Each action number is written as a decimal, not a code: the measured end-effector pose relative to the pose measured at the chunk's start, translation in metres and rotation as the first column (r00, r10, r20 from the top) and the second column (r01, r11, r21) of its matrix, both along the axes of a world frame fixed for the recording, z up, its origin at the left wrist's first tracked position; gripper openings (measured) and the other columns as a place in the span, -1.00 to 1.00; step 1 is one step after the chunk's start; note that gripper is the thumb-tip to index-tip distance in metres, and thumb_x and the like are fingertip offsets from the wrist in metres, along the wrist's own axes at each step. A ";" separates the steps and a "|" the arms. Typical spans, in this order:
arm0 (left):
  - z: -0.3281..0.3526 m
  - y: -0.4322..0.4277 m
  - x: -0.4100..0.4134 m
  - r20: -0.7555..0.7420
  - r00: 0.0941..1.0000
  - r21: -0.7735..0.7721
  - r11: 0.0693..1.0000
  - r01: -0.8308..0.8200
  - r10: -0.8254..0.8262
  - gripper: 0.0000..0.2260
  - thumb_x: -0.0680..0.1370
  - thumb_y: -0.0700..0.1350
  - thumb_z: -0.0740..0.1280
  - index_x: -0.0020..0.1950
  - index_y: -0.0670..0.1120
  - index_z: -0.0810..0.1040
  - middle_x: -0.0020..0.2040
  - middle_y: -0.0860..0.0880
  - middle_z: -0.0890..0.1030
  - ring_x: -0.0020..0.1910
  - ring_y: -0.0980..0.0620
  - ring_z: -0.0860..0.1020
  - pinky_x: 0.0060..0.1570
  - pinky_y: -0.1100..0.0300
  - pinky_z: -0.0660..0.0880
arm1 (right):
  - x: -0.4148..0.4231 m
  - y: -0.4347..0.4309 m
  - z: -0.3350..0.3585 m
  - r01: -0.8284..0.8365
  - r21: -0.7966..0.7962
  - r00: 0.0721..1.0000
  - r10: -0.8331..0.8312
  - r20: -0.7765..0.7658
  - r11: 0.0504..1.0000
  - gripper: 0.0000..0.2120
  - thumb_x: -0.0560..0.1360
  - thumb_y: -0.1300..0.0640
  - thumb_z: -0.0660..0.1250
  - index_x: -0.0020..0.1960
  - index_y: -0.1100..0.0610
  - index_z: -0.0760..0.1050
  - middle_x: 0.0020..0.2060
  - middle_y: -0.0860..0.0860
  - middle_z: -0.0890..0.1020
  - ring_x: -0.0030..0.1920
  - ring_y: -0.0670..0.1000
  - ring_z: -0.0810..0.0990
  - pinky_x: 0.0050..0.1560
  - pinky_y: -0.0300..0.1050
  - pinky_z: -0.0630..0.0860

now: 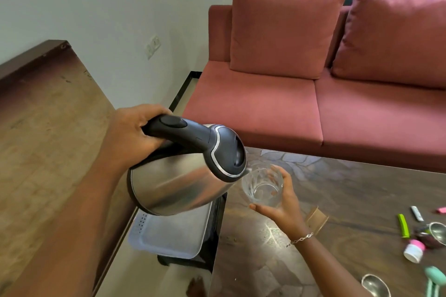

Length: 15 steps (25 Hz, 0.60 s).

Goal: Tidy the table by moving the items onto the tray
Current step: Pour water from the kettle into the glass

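The left hand [135, 132] gripped the kettle [178, 183], the right hand [282, 205] the glass [261, 185]; next, likely, both needed setting on the lower-centre tray [169, 236].

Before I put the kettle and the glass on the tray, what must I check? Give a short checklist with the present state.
1. Grip of the left hand on the kettle handle: ok.
2. Hold of the right hand on the glass: ok.
3. Kettle upright: not ok, it tilts, spout at the glass rim.
4. Bare space on the tray: ok.
5. Water inside the kettle: cannot tell.
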<state>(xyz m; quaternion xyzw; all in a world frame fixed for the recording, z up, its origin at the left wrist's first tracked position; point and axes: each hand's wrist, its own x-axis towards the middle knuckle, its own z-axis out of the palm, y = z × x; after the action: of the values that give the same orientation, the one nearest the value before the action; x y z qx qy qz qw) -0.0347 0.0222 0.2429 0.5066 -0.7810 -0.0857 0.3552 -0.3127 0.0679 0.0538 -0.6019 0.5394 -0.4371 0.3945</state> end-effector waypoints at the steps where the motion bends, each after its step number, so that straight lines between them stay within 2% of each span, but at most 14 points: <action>1: 0.004 0.001 -0.007 -0.002 1.000 -0.006 1.000 0.022 -0.022 -0.82 0.28 -0.28 0.45 -0.14 -0.13 0.62 -0.29 -0.08 0.62 -0.24 0.04 0.54 -0.25 0.31 0.42 | -0.002 0.002 0.000 0.005 -0.001 1.000 -0.005 0.002 1.000 -0.13 0.17 0.14 0.61 0.27 -0.19 0.15 0.21 -0.16 0.40 0.26 -0.18 0.39 0.30 -0.01 0.39; 4: 0.015 0.002 -0.024 0.034 0.996 -0.013 0.996 0.084 -0.083 -0.81 0.27 -0.23 0.39 -0.14 -0.15 0.62 -0.29 -0.11 0.63 -0.29 0.00 0.55 -0.25 0.14 0.46 | -0.009 0.007 0.000 0.006 -0.005 1.000 -0.006 -0.004 1.000 -0.13 0.17 0.12 0.60 0.28 -0.18 0.14 0.21 -0.21 0.38 0.25 -0.22 0.38 0.28 -0.06 0.40; 6: 0.020 0.002 -0.035 0.099 0.990 -0.025 0.995 0.099 -0.097 -0.81 0.26 -0.21 0.39 -0.15 -0.16 0.62 -0.31 -0.10 0.62 -0.31 -0.09 0.56 -0.28 0.10 0.44 | -0.014 0.010 -0.001 0.011 -0.005 1.000 -0.011 -0.012 1.000 -0.15 0.17 0.12 0.60 0.25 -0.22 0.16 0.19 -0.29 0.37 0.23 -0.31 0.37 0.25 -0.17 0.38; 9: 0.026 0.002 -0.051 0.177 0.980 -0.050 0.994 0.101 -0.090 -0.81 0.28 -0.18 0.35 -0.14 -0.15 0.62 -0.34 -0.11 0.61 -0.35 -0.14 0.56 -0.31 0.09 0.46 | -0.022 0.017 -0.005 0.023 -0.001 1.000 -0.023 -0.020 1.000 -0.16 0.17 0.11 0.60 0.24 -0.25 0.16 0.17 -0.33 0.37 0.21 -0.33 0.37 0.19 -0.37 0.34; 13: 0.033 0.001 -0.060 0.236 0.963 -0.055 0.988 0.146 -0.130 -0.78 0.31 -0.13 0.30 -0.12 -0.16 0.62 -0.33 -0.14 0.62 -0.34 -0.18 0.55 -0.28 -0.02 0.50 | -0.031 0.026 -0.012 0.038 0.003 0.999 -0.038 -0.015 0.999 -0.16 0.17 0.10 0.60 0.23 -0.25 0.17 0.17 -0.33 0.36 0.22 -0.32 0.37 0.17 -0.41 0.32; 15: 0.037 0.001 -0.065 0.288 0.945 -0.054 0.983 0.177 -0.154 -0.73 0.33 -0.05 0.26 -0.11 -0.15 0.62 -0.33 -0.14 0.62 -0.35 -0.19 0.54 -0.29 -0.04 0.50 | -0.035 0.029 -0.014 0.039 0.005 0.999 -0.039 -0.019 0.999 -0.16 0.17 0.11 0.60 0.23 -0.26 0.16 0.18 -0.30 0.35 0.22 -0.31 0.37 0.19 -0.39 0.31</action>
<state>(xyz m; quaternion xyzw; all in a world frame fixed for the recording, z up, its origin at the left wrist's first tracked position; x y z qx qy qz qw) -0.0992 0.0232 0.2800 0.4317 -0.8662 -0.0108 0.2513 -0.3475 0.0967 0.0397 -0.5942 0.5558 -0.4378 0.3824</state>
